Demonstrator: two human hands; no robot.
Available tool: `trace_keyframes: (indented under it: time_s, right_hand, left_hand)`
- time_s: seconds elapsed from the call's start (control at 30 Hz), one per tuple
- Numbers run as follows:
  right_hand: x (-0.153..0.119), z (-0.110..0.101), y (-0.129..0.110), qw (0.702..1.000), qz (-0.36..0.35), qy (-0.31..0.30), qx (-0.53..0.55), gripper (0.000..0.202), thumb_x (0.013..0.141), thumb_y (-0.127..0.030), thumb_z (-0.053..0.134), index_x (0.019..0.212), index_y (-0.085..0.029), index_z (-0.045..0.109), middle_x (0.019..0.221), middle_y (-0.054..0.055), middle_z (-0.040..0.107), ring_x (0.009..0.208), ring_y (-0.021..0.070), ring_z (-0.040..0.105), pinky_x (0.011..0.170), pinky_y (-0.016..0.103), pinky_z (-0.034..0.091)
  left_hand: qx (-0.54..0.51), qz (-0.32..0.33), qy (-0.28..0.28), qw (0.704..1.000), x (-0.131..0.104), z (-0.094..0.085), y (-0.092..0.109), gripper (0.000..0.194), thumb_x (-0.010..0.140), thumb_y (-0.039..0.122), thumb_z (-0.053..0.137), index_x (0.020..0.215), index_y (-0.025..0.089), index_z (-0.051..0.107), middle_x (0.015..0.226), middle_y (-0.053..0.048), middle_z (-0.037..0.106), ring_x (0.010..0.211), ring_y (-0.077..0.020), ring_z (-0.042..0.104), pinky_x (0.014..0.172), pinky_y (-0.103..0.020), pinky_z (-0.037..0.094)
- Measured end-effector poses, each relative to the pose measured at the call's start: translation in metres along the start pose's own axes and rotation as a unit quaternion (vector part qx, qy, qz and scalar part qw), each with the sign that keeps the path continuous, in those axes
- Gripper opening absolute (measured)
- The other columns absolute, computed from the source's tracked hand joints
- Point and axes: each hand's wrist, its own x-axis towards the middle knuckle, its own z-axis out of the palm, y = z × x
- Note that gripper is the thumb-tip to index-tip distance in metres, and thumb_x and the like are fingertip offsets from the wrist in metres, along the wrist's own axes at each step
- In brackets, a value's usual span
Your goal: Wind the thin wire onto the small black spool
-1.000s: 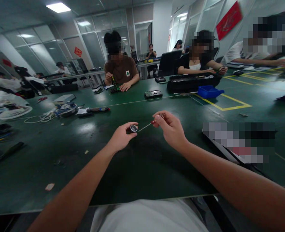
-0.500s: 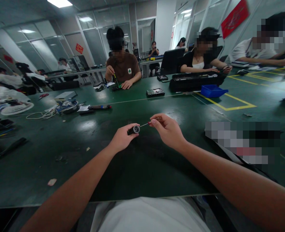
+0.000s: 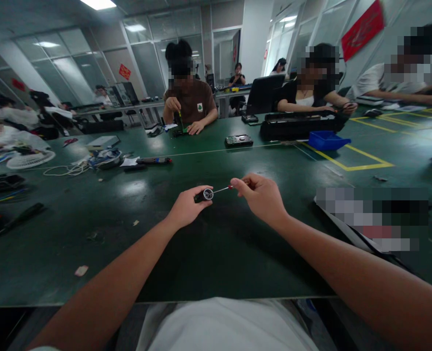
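Observation:
My left hand point(image 3: 187, 206) is closed around a small black cylinder point(image 3: 203, 195), its round open end with a pale ring turned toward me and to the right. A screwdriver point(image 3: 223, 188) with a thin metal shaft and a reddish handle is pinched in my right hand point(image 3: 263, 196). The shaft's tip reaches the cylinder's ringed end; whether it sits inside or only touches the rim I cannot tell. Most of the handle is hidden by my fingers. Both hands are held above the green tabletop point(image 3: 216, 258).
Across the table a person in a brown shirt point(image 3: 190, 105) works on a green board. A circuit-board device point(image 3: 239, 140), a blue tray point(image 3: 327, 140) and a long black casing point(image 3: 300, 127) lie beyond my hands. To the left are tangled cables point(image 3: 104, 160) and a long dark tool point(image 3: 24, 214).
My right hand has shifted slightly right, drawing the screwdriver handle a little away from the cylinder, so more shaft shows. My left hand keeps its grip. The whole view has shifted slightly.

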Motion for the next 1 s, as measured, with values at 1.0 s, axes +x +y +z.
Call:
trace_keyframes:
  time_s: [1.0]
  right_hand:
    - [-0.005, -0.002, 0.001, 0.984, -0.158, -0.085, 0.015, 0.013, 0.091, -0.031, 0.062, 0.097, -0.021, 0.066, 0.085, 0.003, 0.073, 0.077, 0.0176, 0.068, 0.063, 0.027, 0.047]
  left_hand:
    - [0.016, 0.042, 0.000, 0.999, 0.000, 0.003, -0.013, 0.045, 0.081, 0.020, 0.075, 0.125, 0.028, 0.068, 0.119, -0.003, 0.070, 0.112, -0.0219, 0.064, 0.104, -0.038, 0.046]
